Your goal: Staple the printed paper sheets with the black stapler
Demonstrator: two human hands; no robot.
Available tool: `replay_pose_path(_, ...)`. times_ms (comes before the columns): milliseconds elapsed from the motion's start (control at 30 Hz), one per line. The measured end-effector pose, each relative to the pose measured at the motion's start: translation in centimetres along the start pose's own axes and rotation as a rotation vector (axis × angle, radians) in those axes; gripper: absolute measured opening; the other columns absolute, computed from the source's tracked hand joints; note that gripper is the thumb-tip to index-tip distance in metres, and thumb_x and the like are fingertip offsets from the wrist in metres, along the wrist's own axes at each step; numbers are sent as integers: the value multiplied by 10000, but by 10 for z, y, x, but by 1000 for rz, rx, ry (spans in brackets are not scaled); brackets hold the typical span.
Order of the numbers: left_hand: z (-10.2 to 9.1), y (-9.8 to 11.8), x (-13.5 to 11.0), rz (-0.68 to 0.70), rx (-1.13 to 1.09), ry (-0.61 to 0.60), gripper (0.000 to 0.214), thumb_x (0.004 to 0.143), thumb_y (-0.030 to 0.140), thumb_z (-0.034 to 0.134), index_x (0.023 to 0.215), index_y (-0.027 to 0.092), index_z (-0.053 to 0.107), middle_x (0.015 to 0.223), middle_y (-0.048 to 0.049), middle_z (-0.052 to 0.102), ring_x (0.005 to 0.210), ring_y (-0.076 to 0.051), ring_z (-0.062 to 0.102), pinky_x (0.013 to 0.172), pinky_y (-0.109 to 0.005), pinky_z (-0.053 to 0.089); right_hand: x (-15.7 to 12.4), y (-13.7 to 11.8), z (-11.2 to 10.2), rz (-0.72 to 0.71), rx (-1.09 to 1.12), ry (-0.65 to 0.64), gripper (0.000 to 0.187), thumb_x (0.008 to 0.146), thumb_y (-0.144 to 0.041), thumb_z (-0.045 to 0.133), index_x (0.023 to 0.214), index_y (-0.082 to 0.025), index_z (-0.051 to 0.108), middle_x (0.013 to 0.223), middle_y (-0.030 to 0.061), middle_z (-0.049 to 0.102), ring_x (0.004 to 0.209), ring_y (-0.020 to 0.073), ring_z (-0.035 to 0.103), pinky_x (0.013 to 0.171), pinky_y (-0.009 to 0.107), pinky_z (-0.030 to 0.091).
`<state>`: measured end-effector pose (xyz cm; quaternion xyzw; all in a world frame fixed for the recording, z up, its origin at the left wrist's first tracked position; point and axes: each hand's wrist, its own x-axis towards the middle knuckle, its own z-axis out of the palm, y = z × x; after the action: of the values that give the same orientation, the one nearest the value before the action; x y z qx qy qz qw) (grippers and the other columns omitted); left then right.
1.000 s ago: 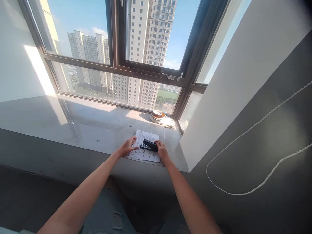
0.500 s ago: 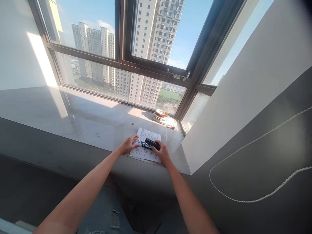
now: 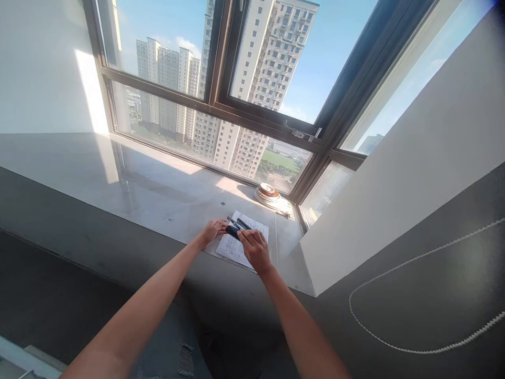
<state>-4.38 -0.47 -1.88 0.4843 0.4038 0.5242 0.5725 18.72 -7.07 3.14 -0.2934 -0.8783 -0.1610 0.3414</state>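
A black stapler (image 3: 232, 232) with a silvery inner rail stands spread open, held at a slant over the papers' far half. The white printed papers (image 3: 232, 250) lie flat beneath it.

Strong daylight is admitted through the window (image 3: 215, 105) beyond the left hand (image 3: 212, 231) and right hand (image 3: 255, 248). A sunlit streak is cast on the side wall (image 3: 43, 68) left of both; reflections are noted on the windowsill (image 3: 177, 195). The sill front (image 3: 118, 247), below the hands, is dimly shaded. Print on papers (image 3: 232, 250) under the right hand is poorly resolved. The upper corner, far right of the hands, is darkened.
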Motion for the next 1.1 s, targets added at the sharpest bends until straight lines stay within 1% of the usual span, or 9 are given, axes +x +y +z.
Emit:
replay_pose_path(133, -2, -1, -1, 15, -34, 17, 476, 916, 570, 631, 1112, 140, 686, 1071, -134, 770, 1046, -273, 732, 894, -373, 576, -1, -4, 12, -128, -12, -69, 437, 1040, -103, 458, 1407, -264, 633, 1289, 87, 715, 1132, 247, 637, 1031, 456, 521)
replay_pose_path(267, -4, -5, 1, 37, -18, -21, 519, 833, 597, 725, 1096, 151, 704, 1028, -110, 784, 1036, -267, 735, 924, -376, 567, -8, -7, 17, -126, -31, -114, 451, 1040, -98, 466, 1428, -275, 611, 1322, 80, 697, 1134, 241, 628, 1035, 448, 518)
replay_pose_path(400, -3, -6, 2, 49, -30, 10, 567, 759, 585, 811, 1084, 133, 702, 994, -119, 791, 1004, -275, 745, 942, -412, 573, -11, -12, 15, -120, -54, -111, 455, 1039, -95, 468, 1434, -274, 605, 1323, 70, 697, 1128, 242, 615, 1038, 435, 513)
replay_pose_path(533, -2, -2, -1, 23, -22, 33, 531, 766, 526, 835, 1083, 123, 697, 966, -128, 795, 975, -274, 755, 941, -427, 591, -13, -20, 13, -88, -24, -86, 470, 1035, -103, 474, 1457, -273, 589, 1312, 80, 698, 1126, 251, 615, 1026, 437, 529)
replay_pose_path(667, -1, 4, -6, 4, 51, 43, 464, 815, 478, 812, 1094, 130, 685, 981, -139, 787, 929, -265, 762, 914, -435, 613, -14, -24, 12, 131, 43, 36, 474, 1016, -106, 461, 1430, -271, 623, 1216, 104, 728, 1096, 278, 620, 978, 464, 551)
replay_pose_path(800, -1, 9, -11, 38, 99, 32, 475, 823, 502, 795, 1092, 129, 677, 949, -124, 770, 854, -239, 754, 851, -423, 627, -16, -23, 10, 583, 186, 299, 292, 979, -273, 590, 1225, -245, 744, 1068, 123, 748, 1019, 300, 624, 879, 445, 562)
replay_pose_path(900, 0, 11, -14, 87, 182, -44, 518, 771, 516, 833, 1102, 137, 711, 925, -104, 765, 850, -229, 734, 796, -389, 619, -19, -18, 11, 855, 251, 365, 240, 903, -373, 695, 1067, -221, 782, 1006, 130, 753, 961, 304, 644, 847, 416, 549)
replay_pose_path(1000, 2, 13, -15, 103, 227, -105, 559, 731, 539, 856, 1104, 139, 745, 915, -104, 771, 799, -214, 714, 731, -357, 594, -23, -12, 14, 970, 316, 333, 229, 853, -350, 756, 1026, -203, 779, 1015, 124, 755, 952, 299, 667, 865, 409, 546)
replay_pose_path(1100, 3, 17, -18, 114, 217, -167, 578, 718, 539, 866, 1111, 131, 752, 878, -106, 774, 744, -198, 697, 673, -319, 553, -22, -13, 14, 911, 252, 327, 342, 857, -314, 774, 1176, -194, 741, 1169, 142, 725, 1086, 323, 639, 923, 442, 546)
